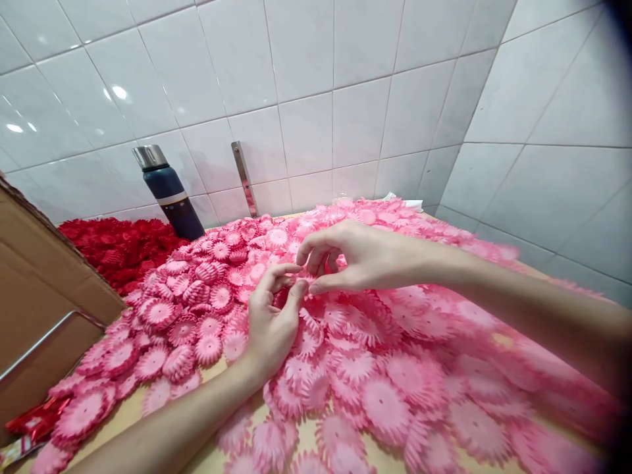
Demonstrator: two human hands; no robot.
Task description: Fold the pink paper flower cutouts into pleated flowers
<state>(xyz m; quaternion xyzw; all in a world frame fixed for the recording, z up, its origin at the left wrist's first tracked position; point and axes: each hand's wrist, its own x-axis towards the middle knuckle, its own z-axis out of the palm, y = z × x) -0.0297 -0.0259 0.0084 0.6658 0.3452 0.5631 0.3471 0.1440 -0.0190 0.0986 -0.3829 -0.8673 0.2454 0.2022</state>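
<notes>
Both of my hands meet over a heap of pink, scalloped flower petal discs (385, 401). My left hand (274, 316) is closed, its thumb and index finger pinching the edge of a small pink petal disc (307, 279). From the right, my right hand (340, 257) curves over the same disc, thumb and fingertips around its other side. Most of the disc is hidden by the fingers. Many discs in the heap have a tiny hole at the centre, and some sit nested in stacks.
A dark blue bottle (170, 194) with a steel cap stands behind the heap, near red petal pieces (118, 247). At left is a cardboard box (44, 289) with a red wrapper (39, 421) below it. A metal strip (244, 178) leans against the tiled wall (306, 125).
</notes>
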